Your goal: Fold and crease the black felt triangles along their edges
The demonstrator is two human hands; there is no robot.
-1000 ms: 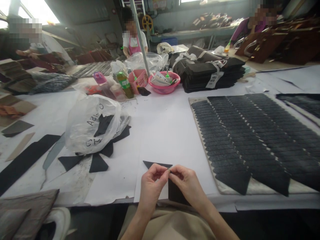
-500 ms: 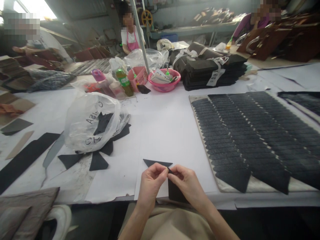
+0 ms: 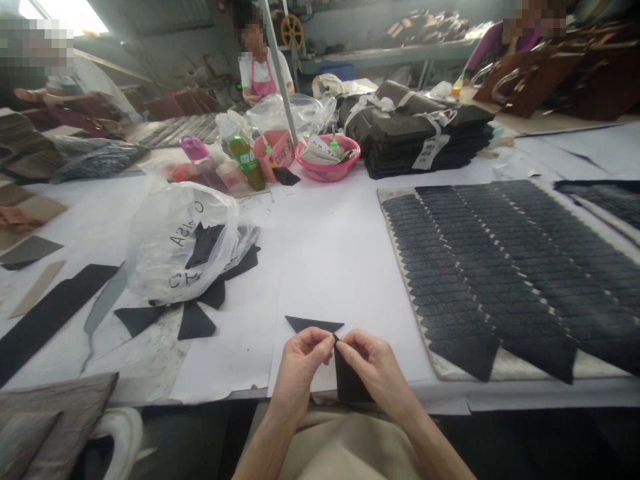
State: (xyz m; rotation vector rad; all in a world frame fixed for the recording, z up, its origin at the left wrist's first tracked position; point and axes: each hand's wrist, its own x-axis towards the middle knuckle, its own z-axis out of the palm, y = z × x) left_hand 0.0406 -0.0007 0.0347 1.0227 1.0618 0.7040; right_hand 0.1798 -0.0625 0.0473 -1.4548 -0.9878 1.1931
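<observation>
Both my hands meet at the table's near edge over a black triangular piece (image 3: 346, 379) of material. My left hand (image 3: 301, 365) pinches its top tip, fingers closed. My right hand (image 3: 376, 369) also pinches that tip from the right, covering part of the piece. A second black triangle (image 3: 313, 324) lies flat on the white paper just beyond my fingers.
A board (image 3: 505, 373) covered with rows of overlapping black pieces lies to the right. A plastic bag (image 3: 175, 240) of black triangles sits to the left, with loose ones (image 3: 193, 323) beside it. A pink bowl (image 3: 327, 170), bottles and tied black bundles (image 3: 425, 143) stand further back. Other people work at the far tables.
My hands have stayed together on the piece's tip, shifting only slightly. The view has drifted a little.
</observation>
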